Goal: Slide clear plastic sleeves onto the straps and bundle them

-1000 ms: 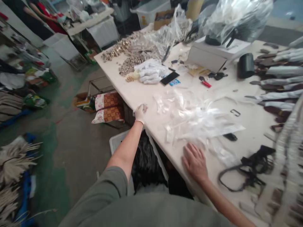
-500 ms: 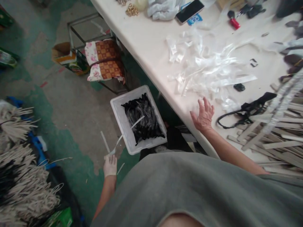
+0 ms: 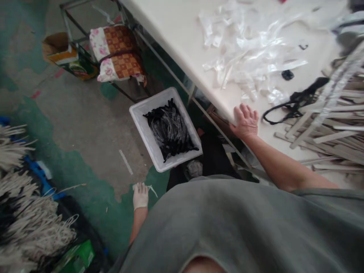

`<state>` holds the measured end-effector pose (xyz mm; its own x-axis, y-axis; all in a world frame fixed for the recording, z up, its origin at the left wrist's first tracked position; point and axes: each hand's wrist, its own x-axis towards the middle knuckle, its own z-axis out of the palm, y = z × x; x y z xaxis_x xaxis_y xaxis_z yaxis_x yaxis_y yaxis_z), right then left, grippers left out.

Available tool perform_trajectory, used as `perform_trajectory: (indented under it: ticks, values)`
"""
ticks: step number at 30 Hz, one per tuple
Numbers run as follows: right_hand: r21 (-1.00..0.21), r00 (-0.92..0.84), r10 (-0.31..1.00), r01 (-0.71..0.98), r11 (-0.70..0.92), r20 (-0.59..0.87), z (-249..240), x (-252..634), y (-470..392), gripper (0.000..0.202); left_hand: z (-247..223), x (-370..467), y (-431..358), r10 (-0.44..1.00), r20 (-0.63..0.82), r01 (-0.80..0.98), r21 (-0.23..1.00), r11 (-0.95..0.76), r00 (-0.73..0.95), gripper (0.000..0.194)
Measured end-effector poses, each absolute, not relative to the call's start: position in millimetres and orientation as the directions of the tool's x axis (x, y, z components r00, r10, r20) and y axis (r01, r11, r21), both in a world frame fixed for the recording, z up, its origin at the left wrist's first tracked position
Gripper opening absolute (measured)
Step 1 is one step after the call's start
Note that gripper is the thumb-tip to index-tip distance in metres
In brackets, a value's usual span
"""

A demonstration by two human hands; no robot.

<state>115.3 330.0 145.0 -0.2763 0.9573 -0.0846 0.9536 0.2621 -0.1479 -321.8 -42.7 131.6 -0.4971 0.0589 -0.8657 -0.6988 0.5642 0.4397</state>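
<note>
1. The left hand (image 3: pixel 140 195), in a white glove (image 3: pixel 140 201), hangs low beside the person's body, above the green and grey floor (image 3: pixel 85 125). Its fingers point away from the body and look close together; whether they are clamped on anything, I cannot tell.
2. A thin white strip (image 3: pixel 152 190) shows just beside those fingers; whether it is held or lies on the floor is unclear.
3. The right hand (image 3: pixel 246 121) is bare and rests on the edge of the desk (image 3: pixel 176 34), its fingers slightly bent, near one another and not gripping anything.
4. Clear plastic scraps (image 3: pixel 241 49) lie on the desk just beyond the right hand, with a black strap (image 3: pixel 298 100) to its right.
5. Pale strips (image 3: pixel 341 144) are piled further right.
6. Between the hands, below desk height, stands a white bin (image 3: pixel 143 132) holding black cords (image 3: pixel 170 129).
7. Past the bin, a cushion (image 3: pixel 119 55) sits on a metal-framed stool (image 3: pixel 75 21).
</note>
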Motion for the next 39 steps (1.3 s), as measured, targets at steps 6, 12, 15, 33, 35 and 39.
perform_trajectory:
  ticks: [6,12,15,33,35,39]
  values:
    - [-0.148,-0.240,0.970,0.961,0.233,-0.035,129,115,337,0.082,114,-354,-73,-0.186,-0.806,-0.809,0.488,0.327,-0.562,0.020]
    - [-0.062,-0.227,0.970,0.973,0.222,-0.090,133,110,331,0.082,103,-374,-94,-0.195,-0.832,-0.821,0.423,0.384,-0.520,0.026]
    - [-0.040,-0.182,0.971,0.983,0.178,-0.157,131,113,334,0.081,87,-365,-91,-0.143,-0.879,-0.823,0.355,0.444,-0.456,0.025]
    - [0.008,-0.214,0.953,0.975,0.221,-0.213,151,98,327,0.080,35,-323,-100,-0.109,-0.936,-0.692,0.166,0.703,-0.336,0.020]
    - [-0.007,-0.204,0.953,0.978,0.207,-0.225,151,98,328,0.082,30,-313,-99,-0.114,-0.939,-0.690,0.153,0.708,-0.325,0.020]
    - [-0.022,-0.185,0.952,0.982,0.186,-0.242,150,98,329,0.084,22,-293,-92,-0.115,-0.949,-0.685,0.125,0.718,-0.294,0.019]
